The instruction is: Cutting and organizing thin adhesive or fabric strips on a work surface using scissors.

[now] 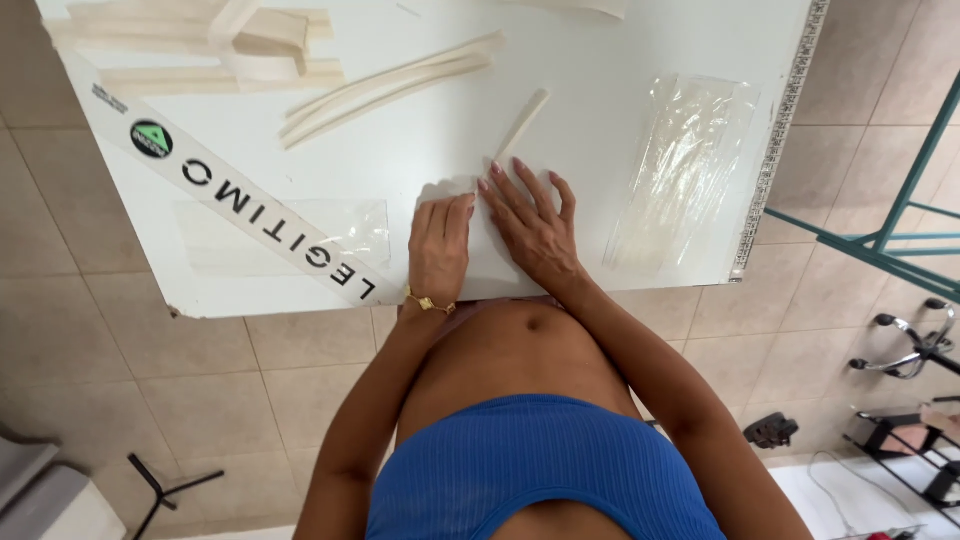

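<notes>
1. The left hand (pixel 440 245) lies flat, palm down, fingers together and released – gripping nothing, only pressing a white sheet (pixel 480 235) against the white table (pixel 420 140). A gold bracelet sits at its wrist.
2. The right hand (pixel 530 225) rests just beside it, fingers spread and open, fingertips on the same sheet – it looks like both hands bear down to keep the sheet flat and still.
3. The sheet is pale and thin, hardly distinct from the table; it lies at the table's near edge, under both hands.
4. A thin cream strip (pixel 522 122) lies on the table just beyond the right hand's fingertips.
5. More cream strips (pixel 385 88) lie further out, toward the table's far left.
6. A clear plastic sleeve (pixel 685 170) rests by the table's right edge, another clear plastic piece (pixel 345 225) left of the hands.
</notes>
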